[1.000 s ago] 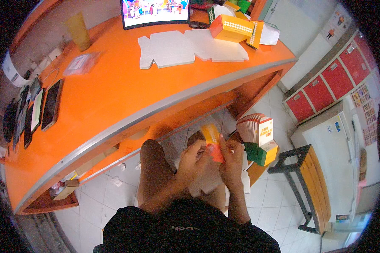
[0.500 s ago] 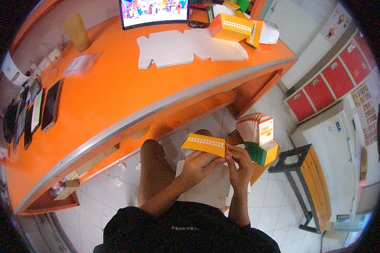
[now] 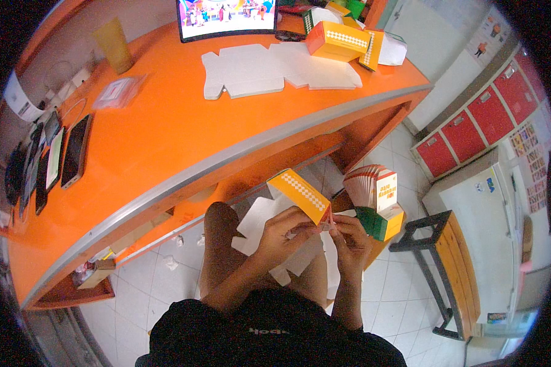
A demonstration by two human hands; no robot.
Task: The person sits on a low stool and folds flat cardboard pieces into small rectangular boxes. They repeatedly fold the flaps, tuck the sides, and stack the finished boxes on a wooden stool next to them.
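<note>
A yellow cardboard box point(image 3: 299, 194) with a white patterned band is held above my lap, slanting down to the right. My left hand point(image 3: 281, 237) grips its near side, fingers wrapped beneath it. At the box's right end, my right hand point(image 3: 352, 243) pinches a reddish flap between thumb and fingers. Both hands are closed and almost touch. Under them, white die-cut cardboard point(image 3: 255, 219) lies across my thighs; my hands and forearms hide part of it. The inside of the box is hidden.
An orange desk point(image 3: 165, 128) curves ahead, bearing flat white cardboard blanks point(image 3: 251, 70), a screen point(image 3: 226, 18), phones point(image 3: 76, 150) and finished-looking yellow boxes point(image 3: 337, 41). To my right are stacked folded cartons point(image 3: 361, 186), a green-yellow box point(image 3: 376, 223) and a wooden bench point(image 3: 456, 269).
The box has turned from nearly level to slanting down rightward. Its left end has risen, and more of the white cardboard on my lap shows. My right hand has shifted slightly.
</note>
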